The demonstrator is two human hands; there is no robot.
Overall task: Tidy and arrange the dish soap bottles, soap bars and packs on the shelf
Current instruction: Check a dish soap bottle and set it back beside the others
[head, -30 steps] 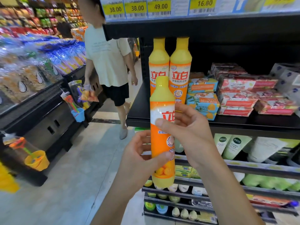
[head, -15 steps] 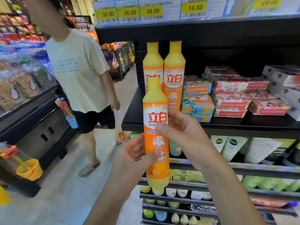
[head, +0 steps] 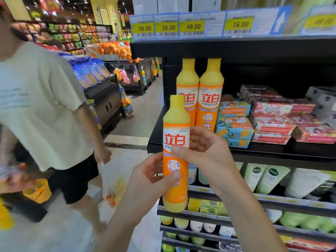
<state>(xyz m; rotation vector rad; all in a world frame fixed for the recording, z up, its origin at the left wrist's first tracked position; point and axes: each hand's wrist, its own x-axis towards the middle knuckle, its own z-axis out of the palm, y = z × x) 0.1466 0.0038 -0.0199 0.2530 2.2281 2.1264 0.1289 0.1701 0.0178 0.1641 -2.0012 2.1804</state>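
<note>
Gripping the bottle (head: 176, 115) in left hand (head: 151, 177) and right hand (head: 205, 153), the person should stand it label-forward beside the shelved bottles (head: 211, 95).

One wide-angle view from the person's head faces forward and slightly down, close to the black metal shelf unit (head: 281, 150) on the right; the pale aisle floor (head: 141, 120) recedes far left. An orange-and-yellow plastic dish soap bottle (head: 174, 135) is nearest, centre.

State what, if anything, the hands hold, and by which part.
One orange dish soap bottle, upright, in both hands: the right hand grips its label area, the left hand its lower body.
</note>
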